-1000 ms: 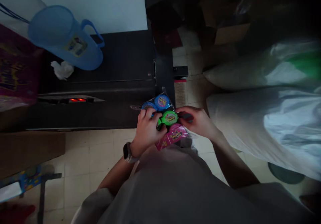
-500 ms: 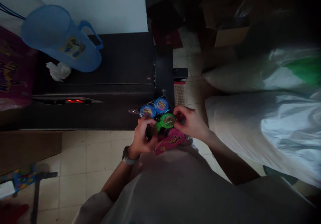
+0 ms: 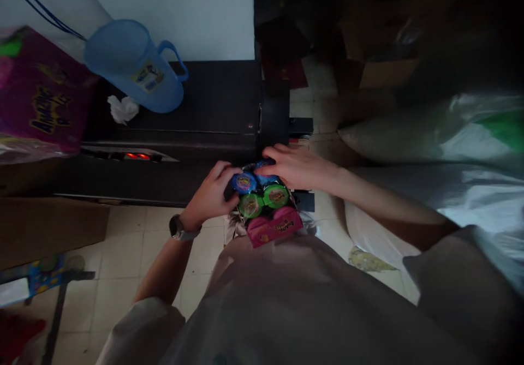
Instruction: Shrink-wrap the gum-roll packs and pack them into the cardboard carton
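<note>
A small pink box (image 3: 275, 228) stands against my shirt at the black machine's front edge. Inside are round tubs in rows: blue (image 3: 244, 182) at the far end, green (image 3: 249, 205) in the middle, pink nearest me. My left hand (image 3: 216, 190), with a watch on its wrist, has its fingers curled round the box's left side at the blue tub. My right hand (image 3: 286, 166) reaches over the far right corner, its fingers bent on the other blue tub (image 3: 267, 178) and partly covering it. Clear wrapping shows around the box.
On the black machine (image 3: 221, 97) stand a blue jug (image 3: 139, 65), a crumpled white tissue (image 3: 123, 108) and a large purple box (image 3: 45, 92). Red digits glow on its front. White sacks (image 3: 393, 207) lie at the right. A cardboard box (image 3: 53, 239) is at the lower left.
My right hand has moved from the green tub to the far blue one. My left hand has shifted left, uncovering the left green tub. The view has shifted slightly left.
</note>
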Demonstrator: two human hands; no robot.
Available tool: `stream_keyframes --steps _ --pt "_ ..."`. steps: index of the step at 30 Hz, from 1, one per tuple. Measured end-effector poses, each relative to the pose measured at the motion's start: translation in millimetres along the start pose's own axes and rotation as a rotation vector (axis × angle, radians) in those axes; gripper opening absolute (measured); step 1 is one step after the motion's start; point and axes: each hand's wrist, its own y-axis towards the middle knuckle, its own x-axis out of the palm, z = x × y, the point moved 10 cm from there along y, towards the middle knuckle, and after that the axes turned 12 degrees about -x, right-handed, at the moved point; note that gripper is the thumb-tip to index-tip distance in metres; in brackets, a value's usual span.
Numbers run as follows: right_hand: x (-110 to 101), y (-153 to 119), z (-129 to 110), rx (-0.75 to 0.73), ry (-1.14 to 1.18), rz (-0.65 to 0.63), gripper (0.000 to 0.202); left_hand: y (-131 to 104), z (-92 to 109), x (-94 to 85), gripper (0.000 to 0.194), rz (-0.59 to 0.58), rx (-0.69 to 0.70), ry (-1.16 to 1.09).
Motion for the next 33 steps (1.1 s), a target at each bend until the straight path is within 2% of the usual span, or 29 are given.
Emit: stream_keyframes --steps 4,12,18,22,28,33 --pt "-0.2 10.0 -1.5 -0.022 -0.036 -0.124 0.042 -1.2 1.6 -0.7 0.042 0.035 -0.004 -0.017" --pt "0.6 19.5 3.0 -0.002 -0.004 -0.223 0.048 3.6 -7.3 -2.9 0.033 0.039 0.01 -0.059" --pt "4.7 19.2 3.7 0.027 0.001 -0.212 0.047 6.8 -6.7 -2.3 0.025 0.068 0.07 -0.013" --pt "6.2 13.6 2.2 0.046 -0.03 -0.202 0.038 6.6 -2.2 -2.0 0.021 0.075 0.118 0.007" --pt "8.5 0.9 4.8 0.102 -0.02 -0.169 0.038 2.0 -2.0 3.8 0.033 0.039 0.075 -0.033" --pt "9.6 -5.6 7.3 0.183 -0.008 -0.119 0.044 0.5 -0.9 6.6 0.041 0.08 0.038 -0.158"
